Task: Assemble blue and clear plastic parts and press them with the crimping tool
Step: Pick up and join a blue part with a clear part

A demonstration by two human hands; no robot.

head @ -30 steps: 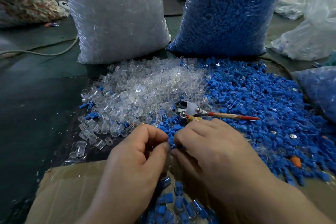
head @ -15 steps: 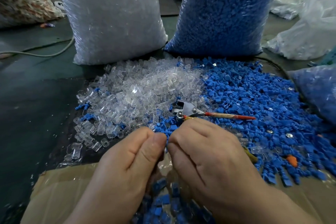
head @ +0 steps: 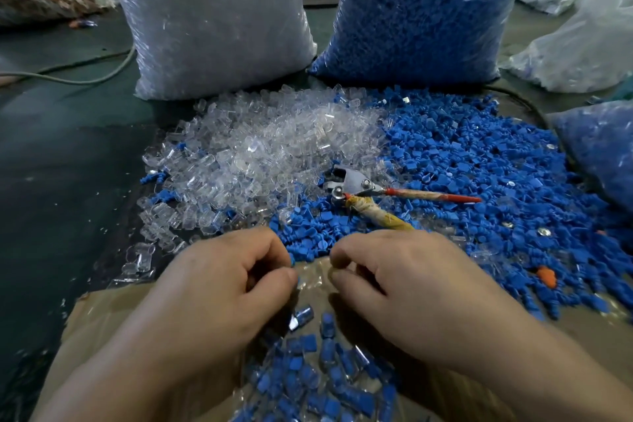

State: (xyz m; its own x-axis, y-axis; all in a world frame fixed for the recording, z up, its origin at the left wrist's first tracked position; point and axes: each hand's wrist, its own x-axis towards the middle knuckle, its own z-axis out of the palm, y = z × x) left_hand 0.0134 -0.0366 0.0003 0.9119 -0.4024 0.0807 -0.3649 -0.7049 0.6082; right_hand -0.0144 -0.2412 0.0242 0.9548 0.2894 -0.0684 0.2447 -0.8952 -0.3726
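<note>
The heap of clear parts (head: 246, 154) on the left is seen as colourless and glassy, flecked with blue. The blue parts (head: 479, 164) on the right are coloured a saturated blue. The crimping tool (head: 356, 183) is shown with a silver head, one red handle and one wrapped in yellowish tape. The tabletop (head: 61, 164) is coloured dark green. One orange piece (head: 546, 276) is seen near right.

The left hand (head: 219, 288) and right hand (head: 411, 291), in the lower half of the frame, are bare. The left forearm (head: 113, 373) and right forearm (head: 555, 373) are uncovered too.
</note>
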